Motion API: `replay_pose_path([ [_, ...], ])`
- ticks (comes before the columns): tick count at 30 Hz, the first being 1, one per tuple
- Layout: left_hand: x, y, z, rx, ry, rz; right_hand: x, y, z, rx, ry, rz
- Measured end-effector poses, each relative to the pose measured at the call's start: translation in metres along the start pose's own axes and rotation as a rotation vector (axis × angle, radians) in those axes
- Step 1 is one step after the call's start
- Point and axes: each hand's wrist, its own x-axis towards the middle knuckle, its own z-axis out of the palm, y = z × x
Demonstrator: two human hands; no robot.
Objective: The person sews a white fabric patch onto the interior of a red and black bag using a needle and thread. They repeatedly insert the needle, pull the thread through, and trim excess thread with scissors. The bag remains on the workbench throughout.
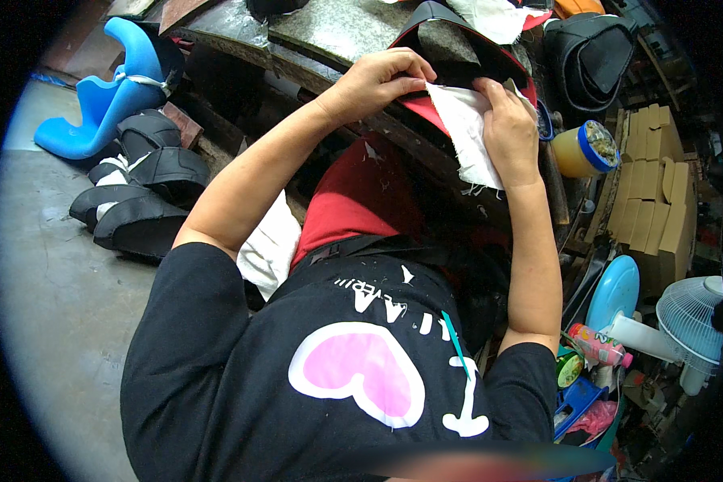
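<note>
A black curved piece with red lining lies at the bench's near edge, its loop standing up. A white cloth with a frayed edge hangs from it, over the bench edge. With thumb and fingers closed, my left hand pinches the cloth's upper left corner, close to the red lining. On the other side my right hand grips the cloth near its right edge, fingers bent inward. The fingertips of both hands are partly hidden by cloth and the black piece.
At right stand a yellow jar with a blue rim, cardboard boxes and a white-and-blue fan. Black padded pieces are piled at left beside a blue plastic seat-like object. Another black piece lies at upper right.
</note>
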Motion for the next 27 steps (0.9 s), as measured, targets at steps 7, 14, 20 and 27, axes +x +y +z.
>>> replay_pose_path([
  [7, 0.004, 0.006, -0.012, 0.177, -0.216, 0.039, 0.0, 0.001, -0.021, 0.238, -0.086, -0.127],
  [14, 0.073, 0.018, 0.007, 0.736, -0.217, 0.174, -0.015, -0.025, -0.027, -0.029, -0.16, -0.305],
  [20, 0.111, -0.012, 0.042, 0.507, -0.634, 0.185, -0.021, -0.036, -0.024, -0.044, -0.033, -0.308],
  [27, 0.104, -0.014, 0.047, 0.444, -0.57, 0.003, -0.033, -0.05, -0.043, -0.091, -0.103, -0.384],
])
